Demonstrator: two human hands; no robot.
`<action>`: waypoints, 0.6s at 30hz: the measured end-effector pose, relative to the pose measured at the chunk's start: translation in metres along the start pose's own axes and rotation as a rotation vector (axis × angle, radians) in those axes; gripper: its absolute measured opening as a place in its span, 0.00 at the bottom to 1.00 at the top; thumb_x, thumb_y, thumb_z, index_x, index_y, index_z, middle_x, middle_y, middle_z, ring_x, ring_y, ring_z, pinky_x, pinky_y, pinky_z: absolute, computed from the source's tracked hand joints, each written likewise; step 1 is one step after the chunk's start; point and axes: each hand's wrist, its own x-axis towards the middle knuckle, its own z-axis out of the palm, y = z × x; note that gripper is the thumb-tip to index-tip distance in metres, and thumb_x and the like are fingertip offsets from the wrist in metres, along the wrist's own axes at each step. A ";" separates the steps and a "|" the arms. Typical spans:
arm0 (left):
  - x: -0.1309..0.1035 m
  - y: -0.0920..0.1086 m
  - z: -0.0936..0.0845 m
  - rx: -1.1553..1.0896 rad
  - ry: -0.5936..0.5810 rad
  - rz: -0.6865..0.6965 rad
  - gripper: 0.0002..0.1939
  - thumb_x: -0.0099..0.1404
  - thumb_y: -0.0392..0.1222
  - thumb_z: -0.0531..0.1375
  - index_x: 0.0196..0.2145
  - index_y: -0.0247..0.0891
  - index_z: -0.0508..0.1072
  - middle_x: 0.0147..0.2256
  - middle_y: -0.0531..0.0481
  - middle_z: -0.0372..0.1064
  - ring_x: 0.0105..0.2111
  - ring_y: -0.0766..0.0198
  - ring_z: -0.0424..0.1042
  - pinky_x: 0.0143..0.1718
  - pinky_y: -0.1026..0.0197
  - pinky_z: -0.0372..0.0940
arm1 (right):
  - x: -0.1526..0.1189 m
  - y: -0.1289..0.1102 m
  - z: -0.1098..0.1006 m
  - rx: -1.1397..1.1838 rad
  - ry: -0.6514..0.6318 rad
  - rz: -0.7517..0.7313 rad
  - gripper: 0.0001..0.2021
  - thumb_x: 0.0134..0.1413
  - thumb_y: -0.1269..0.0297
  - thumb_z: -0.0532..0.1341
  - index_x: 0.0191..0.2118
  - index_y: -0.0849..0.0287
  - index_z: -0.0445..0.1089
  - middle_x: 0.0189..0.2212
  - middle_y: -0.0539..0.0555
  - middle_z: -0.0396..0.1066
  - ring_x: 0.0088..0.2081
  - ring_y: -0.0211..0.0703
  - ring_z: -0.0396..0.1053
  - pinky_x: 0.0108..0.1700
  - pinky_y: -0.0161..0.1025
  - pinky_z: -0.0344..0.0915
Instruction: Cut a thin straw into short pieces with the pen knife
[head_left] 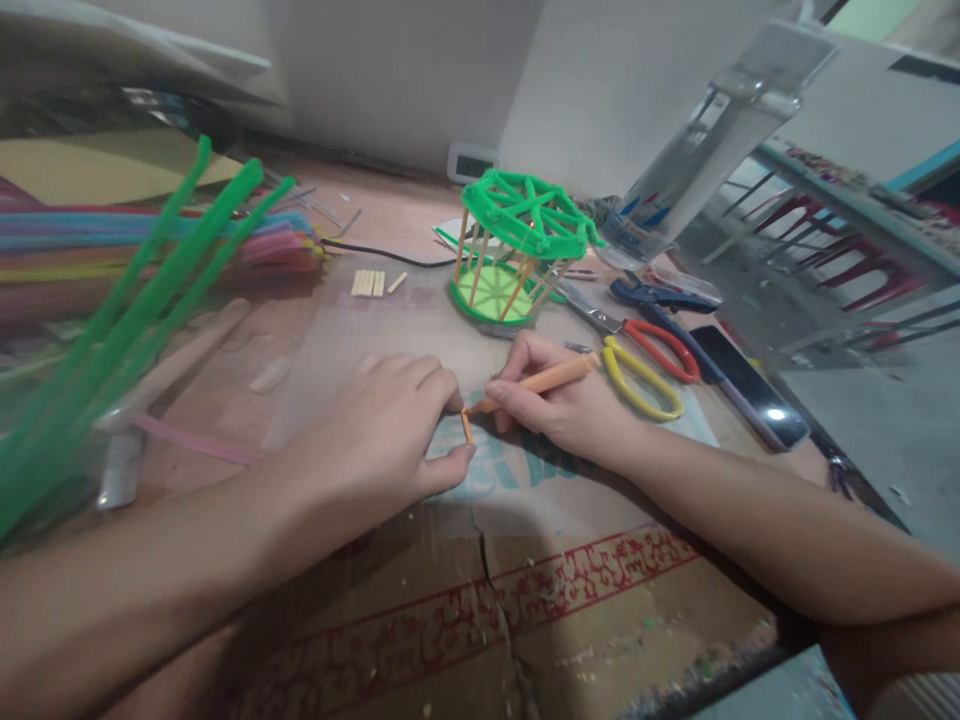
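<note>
Between the thumb and index finger of my left hand [409, 420] is a short wooden stick [469, 428], coloured orange, pinched at its two ends against the sheet. My right hand [551, 395] grips an orange marker [559, 375], its tip touching or very near the stick's upper end. Beyond my hands stands a round cage-like model [529, 225] of green pipe cleaners with thin wooden posts and a yellow-green base. Several pale short sticks [367, 284] lie side by side behind my left hand, with a single stick [397, 283] beside them.
Scissors [637, 350] with red and yellow handles, dark blue pliers [660, 295] and a phone [750, 385] lie to the right. A clear bottle [697, 150] stands behind them. Bundled pipe cleaners [172, 250] fill the left side, and green ones [142, 330] rise close to my left forearm.
</note>
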 end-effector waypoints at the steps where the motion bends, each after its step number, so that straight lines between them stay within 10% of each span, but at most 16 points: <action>1: 0.000 0.000 0.000 0.002 0.000 0.000 0.09 0.64 0.48 0.63 0.37 0.40 0.73 0.35 0.48 0.73 0.39 0.50 0.72 0.44 0.49 0.61 | 0.000 0.001 0.000 -0.015 0.014 -0.003 0.19 0.59 0.53 0.73 0.31 0.55 0.63 0.21 0.46 0.74 0.22 0.35 0.66 0.25 0.33 0.60; 18: -0.001 0.000 -0.001 0.038 0.012 -0.002 0.10 0.64 0.49 0.62 0.37 0.41 0.73 0.35 0.47 0.75 0.39 0.49 0.74 0.44 0.47 0.63 | 0.001 0.002 -0.001 -0.008 -0.011 -0.002 0.19 0.59 0.52 0.72 0.32 0.55 0.62 0.21 0.46 0.74 0.21 0.34 0.65 0.24 0.33 0.58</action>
